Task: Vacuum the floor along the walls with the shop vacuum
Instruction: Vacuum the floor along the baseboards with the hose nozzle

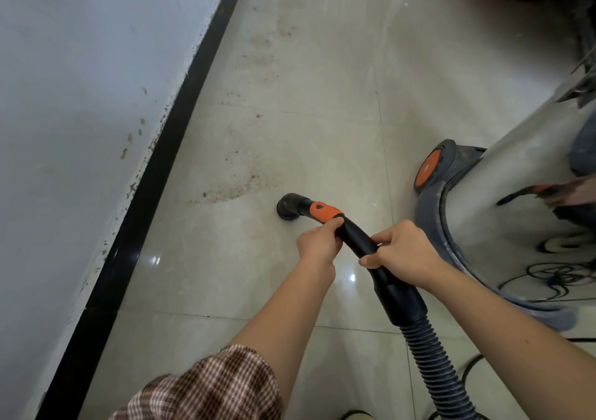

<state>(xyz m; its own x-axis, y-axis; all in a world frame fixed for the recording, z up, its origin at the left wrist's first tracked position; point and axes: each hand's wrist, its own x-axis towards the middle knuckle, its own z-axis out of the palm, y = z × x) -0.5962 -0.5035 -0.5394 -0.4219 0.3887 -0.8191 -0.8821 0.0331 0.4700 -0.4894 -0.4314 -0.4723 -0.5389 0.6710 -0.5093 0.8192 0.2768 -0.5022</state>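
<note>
Both hands on black hose handle (354, 235). My left hand (317, 242) wraps it just behind orange collar (325, 211); my right hand (403, 255) grips it nearer me. Nozzle (288, 207) at floor tile, touching or hovering, cannot tell. Shop vacuum (516, 213) stands close on right.

Step in hand, I judge: working toward wall strip. Dust patch (238, 187) lies just far-left of nozzle, with more grit farther along black baseboard (161, 161).

Next move calls for a push far-left into patch, then nozzle low along baseboard edge.

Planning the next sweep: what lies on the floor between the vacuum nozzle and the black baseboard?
Head view: a patch of brown grit on bare tile.
</note>
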